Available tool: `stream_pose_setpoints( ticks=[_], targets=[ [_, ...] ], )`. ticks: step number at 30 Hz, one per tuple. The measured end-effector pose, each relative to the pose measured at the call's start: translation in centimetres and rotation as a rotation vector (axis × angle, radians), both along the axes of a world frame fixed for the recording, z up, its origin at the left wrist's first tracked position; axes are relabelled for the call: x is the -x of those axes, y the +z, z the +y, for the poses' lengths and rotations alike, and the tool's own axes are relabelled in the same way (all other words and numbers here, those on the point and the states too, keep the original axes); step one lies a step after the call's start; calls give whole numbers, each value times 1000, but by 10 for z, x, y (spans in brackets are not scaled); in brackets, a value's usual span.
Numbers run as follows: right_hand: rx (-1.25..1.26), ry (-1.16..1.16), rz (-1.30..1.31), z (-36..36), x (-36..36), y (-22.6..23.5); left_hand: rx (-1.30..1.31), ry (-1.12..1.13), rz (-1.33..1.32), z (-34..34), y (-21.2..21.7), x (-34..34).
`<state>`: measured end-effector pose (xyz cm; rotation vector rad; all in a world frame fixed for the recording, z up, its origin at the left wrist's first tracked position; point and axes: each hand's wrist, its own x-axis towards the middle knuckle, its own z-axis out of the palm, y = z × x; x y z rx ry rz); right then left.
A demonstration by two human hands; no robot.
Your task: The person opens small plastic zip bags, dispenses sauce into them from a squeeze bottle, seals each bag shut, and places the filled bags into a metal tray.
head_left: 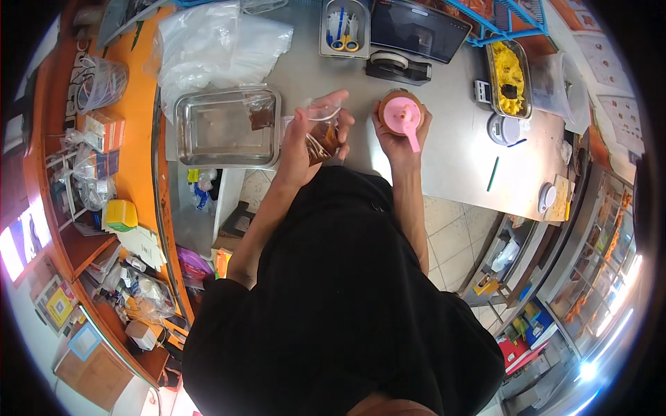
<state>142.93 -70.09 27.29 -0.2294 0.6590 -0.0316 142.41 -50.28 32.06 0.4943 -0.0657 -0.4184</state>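
Note:
My left hand [300, 145] is curled around a small clear plastic bag [325, 132] with dark brown liquid in its lower part. The bag's clear upper part spreads between thumb and fingers. To its right, my right hand [399, 149] grips a round brown container [399, 93] from the near side. A pink round top [402, 114] covers it, with a narrow pink tab pointing toward me and brown smears in its middle. Left of my left hand lies a rectangular metal tray [208, 161], holding one small filled brown packet [262, 116] in its far right corner.
Clear plastic bags [215, 52] lie beyond the tray. A tape dispenser [399, 67], a dark screen [420, 29] and a metal box of pens and scissors [345, 28] stand at the back. A tray of yellow food [510, 76] sits right; a green stick [493, 173] lies nearer.

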Motion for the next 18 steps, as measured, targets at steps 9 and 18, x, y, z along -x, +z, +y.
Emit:
stream_pose_setpoints(
  ticks=[9,18],
  targets=[
    [-452,24,99,-4,31,-49,-497,186,-231,17,48,-1],
    [944,529,-422,42,52,115,-649,176,-426,18,75,7]
  ],
)
